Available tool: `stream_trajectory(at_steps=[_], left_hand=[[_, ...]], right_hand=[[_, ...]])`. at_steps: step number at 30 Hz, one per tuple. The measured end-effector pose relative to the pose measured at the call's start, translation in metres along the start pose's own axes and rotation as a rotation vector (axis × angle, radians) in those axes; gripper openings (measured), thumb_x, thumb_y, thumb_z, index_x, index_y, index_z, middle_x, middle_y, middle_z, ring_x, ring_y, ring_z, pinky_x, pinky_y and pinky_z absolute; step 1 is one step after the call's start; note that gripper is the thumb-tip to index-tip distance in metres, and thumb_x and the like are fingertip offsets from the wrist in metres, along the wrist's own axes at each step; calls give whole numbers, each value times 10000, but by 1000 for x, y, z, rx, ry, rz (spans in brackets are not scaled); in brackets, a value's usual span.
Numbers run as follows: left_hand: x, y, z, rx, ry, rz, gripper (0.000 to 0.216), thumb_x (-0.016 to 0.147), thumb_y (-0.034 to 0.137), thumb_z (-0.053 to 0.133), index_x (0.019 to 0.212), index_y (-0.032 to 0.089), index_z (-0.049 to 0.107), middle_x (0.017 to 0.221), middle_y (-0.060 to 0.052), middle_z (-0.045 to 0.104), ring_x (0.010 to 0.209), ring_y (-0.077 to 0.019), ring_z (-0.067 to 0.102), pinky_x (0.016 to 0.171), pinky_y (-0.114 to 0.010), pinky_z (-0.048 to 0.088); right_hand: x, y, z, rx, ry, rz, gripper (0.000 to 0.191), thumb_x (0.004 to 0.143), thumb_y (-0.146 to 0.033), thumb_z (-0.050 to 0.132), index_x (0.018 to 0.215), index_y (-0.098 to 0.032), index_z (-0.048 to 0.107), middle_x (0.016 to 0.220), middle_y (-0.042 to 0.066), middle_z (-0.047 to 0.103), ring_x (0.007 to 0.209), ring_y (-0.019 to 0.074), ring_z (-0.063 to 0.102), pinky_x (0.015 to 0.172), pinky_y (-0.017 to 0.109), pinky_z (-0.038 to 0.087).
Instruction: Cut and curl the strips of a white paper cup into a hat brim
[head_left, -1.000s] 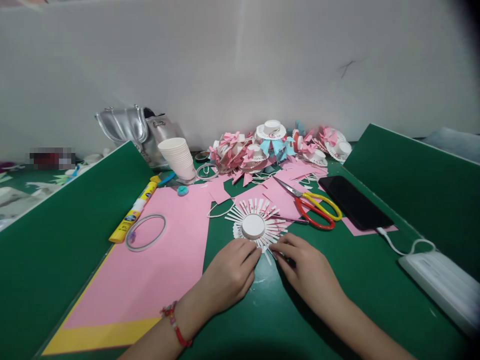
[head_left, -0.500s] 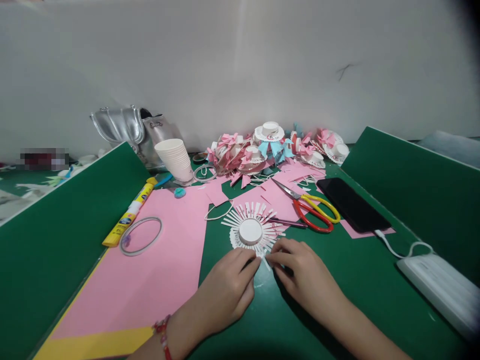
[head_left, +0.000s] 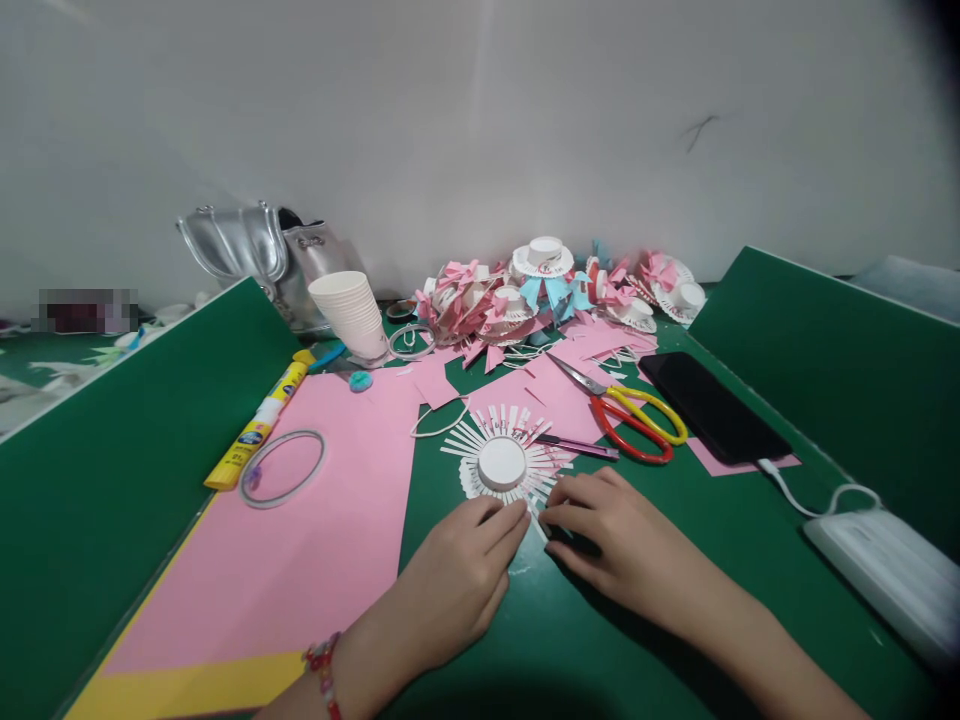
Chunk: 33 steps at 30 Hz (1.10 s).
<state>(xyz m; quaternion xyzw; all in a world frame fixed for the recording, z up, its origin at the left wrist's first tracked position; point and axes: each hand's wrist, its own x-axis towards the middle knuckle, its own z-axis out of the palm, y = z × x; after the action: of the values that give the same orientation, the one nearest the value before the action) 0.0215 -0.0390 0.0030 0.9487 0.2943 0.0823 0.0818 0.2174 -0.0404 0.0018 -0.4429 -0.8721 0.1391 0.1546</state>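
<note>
A white paper cup (head_left: pixel 502 462) sits base up on the green table, its wall cut into narrow strips that fan out flat all round. At its near edge, my left hand (head_left: pixel 469 570) has its fingertips pinched together on a strip. My right hand (head_left: pixel 615 530) is curved beside the same near strips, thumb and fingers apart, fingertips touching or very close to them. A purple craft knife (head_left: pixel 577 446) lies just right of the cup, partly under the strip ends.
Red-and-yellow scissors (head_left: pixel 637 420), a black phone (head_left: pixel 712 408) and face masks (head_left: pixel 892 570) lie right. Left are pink paper (head_left: pixel 315 560), a tape roll (head_left: pixel 283 468) and a glue tube (head_left: pixel 259 425). Behind stand stacked cups (head_left: pixel 349 315) and a pile of small paper hats (head_left: pixel 510 315). Green dividers (head_left: pixel 825 350) flank the table.
My right thumb has moved apart from the fingers, and that hand has shifted slightly right. My left fingertips have moved slightly right along the near strips. The cut cup stays in place.
</note>
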Motion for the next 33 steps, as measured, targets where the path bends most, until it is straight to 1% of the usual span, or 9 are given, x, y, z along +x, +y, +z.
stream_trajectory(at_steps=[4, 9, 12, 15, 18, 22, 26, 33], left_hand=[[1, 0, 0, -33, 1, -4, 372, 781, 74, 387, 1144, 70, 473, 1127, -124, 561, 956, -237, 491, 842, -382, 454], [1, -2, 0, -43, -3, -4, 387, 777, 68, 388, 1156, 77, 467, 1124, -123, 559, 968, -231, 490, 854, -376, 449], [1, -3, 1, -31, 7, 4, 405, 772, 65, 387, 1170, 87, 457, 1213, -133, 508, 1023, -234, 473, 890, -388, 427], [2, -5, 1, -15, -11, 12, 414, 768, 64, 387, 1175, 90, 456, 1282, -135, 457, 1045, -237, 465, 906, -399, 417], [2, -5, 1, -2, -38, 16, 425, 760, 66, 398, 1182, 73, 455, 1285, -134, 460, 1046, -246, 461, 907, -401, 419], [2, -5, 0, -1, -45, 17, 431, 768, 67, 388, 1195, 67, 447, 1288, -128, 460, 1044, -249, 453, 901, -400, 426], [1, -5, 0, -11, -43, 17, 446, 777, 66, 378, 1221, 73, 421, 1286, -117, 464, 1035, -243, 451, 903, -398, 427], [0, -7, 1, -54, -9, 16, 472, 769, 43, 393, 1239, 88, 399, 1268, -123, 482, 1043, -230, 453, 901, -392, 433]], right_hand=[[1, 3, 4, -177, 62, -175, 127, 836, -155, 482, 810, -194, 600, 729, 17, 577, 663, 141, 481, 631, 285, 294], [1, 3, 3, -307, 85, -298, 191, 858, -137, 436, 737, -168, 580, 694, 20, 554, 629, 141, 436, 611, 292, 285], [1, 3, 3, -323, 92, -316, 195, 856, -134, 436, 718, -163, 571, 694, 18, 551, 628, 141, 432, 608, 293, 290], [2, 3, 5, -325, 79, -316, 168, 850, -139, 451, 730, -161, 567, 714, 20, 556, 646, 144, 438, 624, 296, 304], [2, 3, 6, -331, 85, -323, 156, 847, -137, 455, 746, -159, 571, 717, 22, 560, 655, 147, 445, 627, 297, 313], [2, 3, 5, -346, 112, -351, 195, 856, -124, 425, 742, -152, 581, 705, 30, 560, 638, 145, 443, 612, 299, 311], [2, 2, 4, -338, 114, -362, 223, 863, -115, 402, 748, -151, 589, 690, 31, 555, 622, 144, 440, 603, 301, 308], [3, 0, 5, -304, 116, -376, 238, 874, -112, 369, 828, -144, 601, 714, 49, 566, 628, 152, 454, 612, 301, 340]])
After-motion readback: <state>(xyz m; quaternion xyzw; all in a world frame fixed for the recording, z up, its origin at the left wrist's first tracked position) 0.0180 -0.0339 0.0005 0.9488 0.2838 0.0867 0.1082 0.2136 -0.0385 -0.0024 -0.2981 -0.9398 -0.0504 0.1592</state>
